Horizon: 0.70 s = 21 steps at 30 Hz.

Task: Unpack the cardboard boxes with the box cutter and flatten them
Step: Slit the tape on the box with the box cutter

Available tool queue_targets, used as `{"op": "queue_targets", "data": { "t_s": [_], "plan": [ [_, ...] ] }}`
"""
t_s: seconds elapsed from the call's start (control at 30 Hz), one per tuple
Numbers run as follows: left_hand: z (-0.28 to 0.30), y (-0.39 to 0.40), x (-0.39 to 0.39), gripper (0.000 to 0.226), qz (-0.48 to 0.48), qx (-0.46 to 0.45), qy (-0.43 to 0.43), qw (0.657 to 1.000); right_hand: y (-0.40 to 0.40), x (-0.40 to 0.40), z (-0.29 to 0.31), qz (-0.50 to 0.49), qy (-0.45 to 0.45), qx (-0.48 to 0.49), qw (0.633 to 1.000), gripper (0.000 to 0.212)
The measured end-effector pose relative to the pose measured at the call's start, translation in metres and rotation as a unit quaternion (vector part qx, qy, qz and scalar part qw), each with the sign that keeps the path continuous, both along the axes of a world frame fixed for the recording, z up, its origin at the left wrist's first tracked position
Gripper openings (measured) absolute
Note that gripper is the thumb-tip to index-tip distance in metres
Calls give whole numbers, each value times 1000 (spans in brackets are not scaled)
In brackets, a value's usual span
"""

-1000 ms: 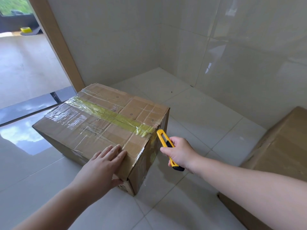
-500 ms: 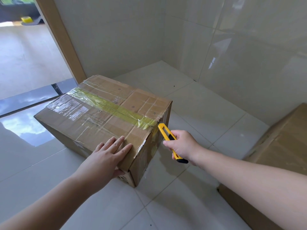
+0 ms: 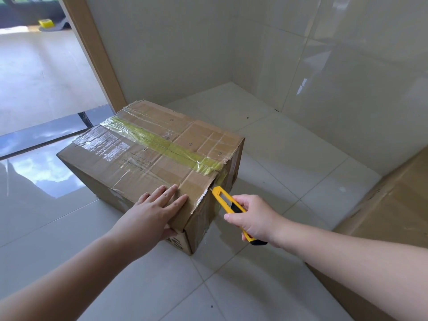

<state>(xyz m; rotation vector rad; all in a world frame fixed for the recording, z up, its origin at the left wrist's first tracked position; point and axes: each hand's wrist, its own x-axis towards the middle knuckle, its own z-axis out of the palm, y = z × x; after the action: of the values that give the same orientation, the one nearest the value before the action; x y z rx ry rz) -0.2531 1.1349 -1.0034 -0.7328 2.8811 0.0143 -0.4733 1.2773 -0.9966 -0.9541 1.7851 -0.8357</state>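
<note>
Cardboard box (image 3: 148, 163) taped shut, contents apparently hidden.

Tiled corner by a doorway

Glossy floor tiles (image 3: 289, 144) meet pale wall tiles (image 3: 347, 77); a wooden door frame (image 3: 92, 54) stands left, a yellow tape roll (image 3: 46, 23) far beyond.

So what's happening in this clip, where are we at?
A person is about to open a taped cardboard box on the tiled floor. The left hand presses flat on the box top near its front corner, while the right hand grips a yellow box cutter, its tip at the right top edge just below the yellow tape. The tape looks uncut. Another cardboard box waits at right.
</note>
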Motion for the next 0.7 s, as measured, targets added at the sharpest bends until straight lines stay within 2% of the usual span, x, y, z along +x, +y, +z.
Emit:
{"op": "queue_targets", "data": {
  "t_s": [0.17,0.7],
  "plan": [
    [3,0,0,81,2,10,2,1000,14,19,1,41,-8,3,999,21],
    [5,-4,11,87,18,16,-3,1000,32,47,10,100,-13,34,994,20]
  ]
}}
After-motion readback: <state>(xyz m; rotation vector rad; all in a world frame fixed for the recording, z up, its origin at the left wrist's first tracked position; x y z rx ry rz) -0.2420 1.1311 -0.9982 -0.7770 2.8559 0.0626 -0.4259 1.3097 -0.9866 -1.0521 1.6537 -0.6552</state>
